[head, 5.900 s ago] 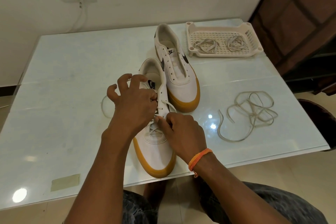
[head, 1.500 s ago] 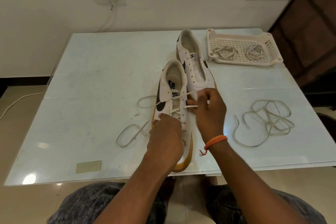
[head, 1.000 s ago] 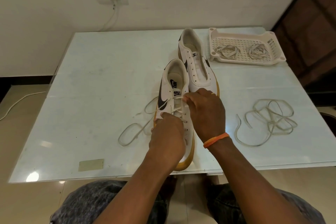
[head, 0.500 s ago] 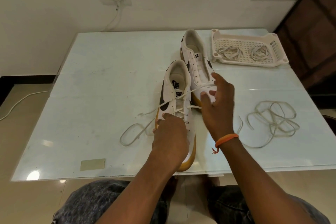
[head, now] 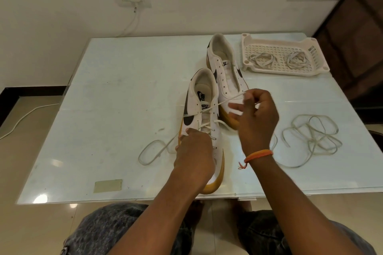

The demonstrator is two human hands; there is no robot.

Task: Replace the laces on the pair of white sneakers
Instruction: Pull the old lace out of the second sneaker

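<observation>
Running lace point(head: 226, 100) leftward from right hand point(head: 257, 118)

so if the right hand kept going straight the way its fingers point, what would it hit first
Probably the far white gum-soled sneaker. The right hand, pinching the white lace, has its fingers pointing left and away toward that sneaker's toe, though its height above the toe is unclear.

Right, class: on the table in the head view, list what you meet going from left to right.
Tape patch → lace loop → near sneaker under the left hand → right hand pulling a lace end → loose tangle of laces
</observation>
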